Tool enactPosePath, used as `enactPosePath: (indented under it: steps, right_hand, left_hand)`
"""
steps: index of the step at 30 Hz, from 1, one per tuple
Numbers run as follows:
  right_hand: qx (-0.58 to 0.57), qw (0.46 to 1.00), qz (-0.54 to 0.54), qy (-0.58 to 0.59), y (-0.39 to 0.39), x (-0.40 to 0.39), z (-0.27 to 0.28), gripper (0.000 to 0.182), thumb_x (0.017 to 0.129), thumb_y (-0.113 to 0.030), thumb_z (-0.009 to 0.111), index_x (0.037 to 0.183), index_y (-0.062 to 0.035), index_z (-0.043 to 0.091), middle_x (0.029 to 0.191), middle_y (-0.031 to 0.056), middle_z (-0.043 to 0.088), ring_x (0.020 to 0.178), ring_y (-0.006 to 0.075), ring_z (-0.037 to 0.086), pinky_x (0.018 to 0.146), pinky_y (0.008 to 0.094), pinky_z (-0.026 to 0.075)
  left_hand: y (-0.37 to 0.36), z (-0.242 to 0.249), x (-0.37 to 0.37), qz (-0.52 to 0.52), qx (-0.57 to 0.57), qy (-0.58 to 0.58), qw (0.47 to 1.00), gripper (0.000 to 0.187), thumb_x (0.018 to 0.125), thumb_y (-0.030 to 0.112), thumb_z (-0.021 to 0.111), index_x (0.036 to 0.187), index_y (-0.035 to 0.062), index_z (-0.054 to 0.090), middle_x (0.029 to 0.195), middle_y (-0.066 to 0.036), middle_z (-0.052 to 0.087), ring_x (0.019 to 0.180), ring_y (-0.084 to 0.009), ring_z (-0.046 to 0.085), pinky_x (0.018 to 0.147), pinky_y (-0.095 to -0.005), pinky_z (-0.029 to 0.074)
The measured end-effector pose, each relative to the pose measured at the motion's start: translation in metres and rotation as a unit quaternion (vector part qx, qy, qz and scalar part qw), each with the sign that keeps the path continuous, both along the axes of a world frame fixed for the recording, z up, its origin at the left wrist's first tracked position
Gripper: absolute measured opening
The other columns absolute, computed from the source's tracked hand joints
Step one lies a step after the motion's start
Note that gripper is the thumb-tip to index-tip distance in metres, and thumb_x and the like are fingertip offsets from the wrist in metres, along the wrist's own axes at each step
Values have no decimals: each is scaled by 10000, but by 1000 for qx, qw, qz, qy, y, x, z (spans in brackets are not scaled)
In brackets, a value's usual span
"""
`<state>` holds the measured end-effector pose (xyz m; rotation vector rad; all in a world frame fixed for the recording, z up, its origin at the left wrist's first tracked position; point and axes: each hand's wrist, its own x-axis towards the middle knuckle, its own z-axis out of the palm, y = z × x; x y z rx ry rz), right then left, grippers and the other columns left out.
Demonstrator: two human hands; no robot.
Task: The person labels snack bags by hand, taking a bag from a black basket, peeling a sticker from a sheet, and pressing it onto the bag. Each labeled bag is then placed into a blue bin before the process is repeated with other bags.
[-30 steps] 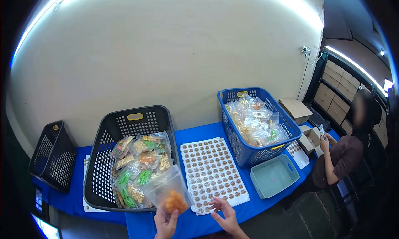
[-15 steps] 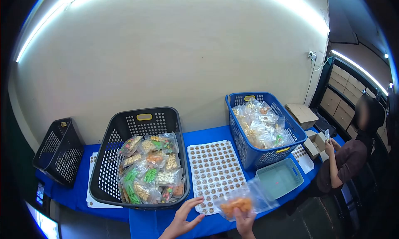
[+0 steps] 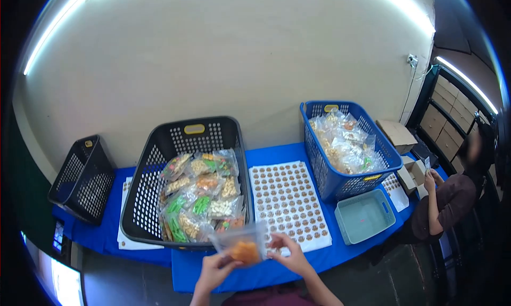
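Note:
A clear plastic pouch of orange snack pieces [image 3: 245,251] is gripped at its lower left by my left hand [image 3: 214,272], thumb across its front. My right hand [image 3: 291,257] is just beside the pouch's right edge, fingers bent and apart from the thumb; I see nothing held in it. Beneath and behind my right hand lies a white sheet of round brown stickers [image 3: 287,197]. To the left stands a large black basket [image 3: 139,205], with several filled snack pouches [image 3: 202,199] inside. The held pouch overlaps its front right corner.
A blue basket [image 3: 340,184] full of pouches stands at the right, behind a shallow green-grey tray [image 3: 367,234]. A smaller black basket [image 3: 85,186] is at far left. Cardboard boxes [image 3: 396,135] and another person [image 3: 450,205] holding a small packet are further right.
The pouch has passed from my right hand to my left and moved left towards the black basket. My right hand has let go. The view has shifted slightly.

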<state>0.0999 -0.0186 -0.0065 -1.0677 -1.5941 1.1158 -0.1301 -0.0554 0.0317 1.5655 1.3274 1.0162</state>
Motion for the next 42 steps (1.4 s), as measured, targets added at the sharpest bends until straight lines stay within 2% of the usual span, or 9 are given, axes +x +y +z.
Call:
enactPosePath:
  steps: [2, 4, 10, 11, 15, 24, 27, 36, 42]
  right_hand:
    - [-58, 998, -35, -10, 26, 9, -63, 436, 739, -172, 661, 1119, -32, 500, 895, 100, 568, 798, 137, 562, 725, 275, 454]
    - [-139, 986, -81, -50, 36, 20, -104, 400, 742, -174, 648, 1078, -8, 511, 864, 117, 559, 762, 152, 565, 681, 291, 463]
    - [-64, 937, -103, -326, 37, 39, -255, 366, 704, -126, 660, 1009, 3, 505, 847, 151, 529, 749, 246, 548, 651, 339, 454]
    - [5, 941, -152, -303, 29, 31, -259, 340, 689, -87, 642, 987, -6, 501, 874, 179, 474, 804, 320, 506, 694, 390, 435]
    - [-1, 901, -178, -395, 15, 11, -243, 335, 672, -58, 627, 972, -23, 484, 901, 174, 457, 857, 343, 469, 734, 415, 404]
    - [14, 930, -195, -310, 33, 25, -289, 223, 637, -104, 644, 840, -70, 558, 759, 99, 495, 733, 246, 472, 652, 346, 405]
    - [-97, 954, -193, -209, 41, 33, -291, 183, 606, -171, 702, 711, -62, 599, 705, 50, 493, 689, 176, 467, 622, 305, 397]
    - [-65, 960, -189, -195, 36, 31, -287, 67, 679, -68, 623, 714, -29, 581, 683, 78, 517, 668, 164, 514, 594, 290, 416]
    - [-81, 980, -124, -130, 13, 38, -265, 81, 729, -58, 598, 804, -52, 569, 789, 66, 528, 765, 166, 528, 726, 260, 416]
  left_hand:
    - [-2, -2, -12, 92, 60, -184, 977, 312, 727, 77, 677, 1014, 3, 582, 773, -23, 622, 660, -66, 563, 604, -204, 460]
    - [-6, -9, -40, 171, 84, -174, 966, 326, 752, 74, 654, 1045, -19, 547, 857, -37, 610, 738, -87, 570, 658, -209, 467]
    - [-12, -8, -70, 321, 194, -296, 878, 418, 821, 73, 572, 1184, -41, 398, 993, -68, 564, 860, -85, 534, 707, -185, 432]
    - [-15, -6, -73, 328, 193, -302, 874, 422, 827, 78, 565, 1190, -42, 389, 999, -72, 562, 872, -92, 535, 714, -189, 433]
    - [-20, -5, -78, 357, 181, -332, 854, 443, 844, 82, 539, 1218, -55, 345, 1047, -101, 538, 913, -140, 545, 760, -229, 451]
    - [-15, -13, -74, 361, 169, -319, 860, 453, 846, 66, 530, 1221, -82, 324, 1092, -142, 515, 979, -157, 516, 826, -252, 426]
    - [-11, -14, -71, 353, 164, -304, 870, 437, 843, 54, 529, 1209, -88, 337, 1099, -150, 514, 986, -159, 509, 836, -252, 413]
    - [-4, -11, -61, 333, 152, -268, 891, 415, 833, 41, 537, 1187, -92, 365, 1105, -146, 516, 983, -157, 513, 838, -252, 409]
    - [-4, -17, -60, 325, 139, -263, 898, 420, 830, 28, 530, 1190, -100, 355, 1106, -156, 514, 985, -164, 517, 844, -259, 409]
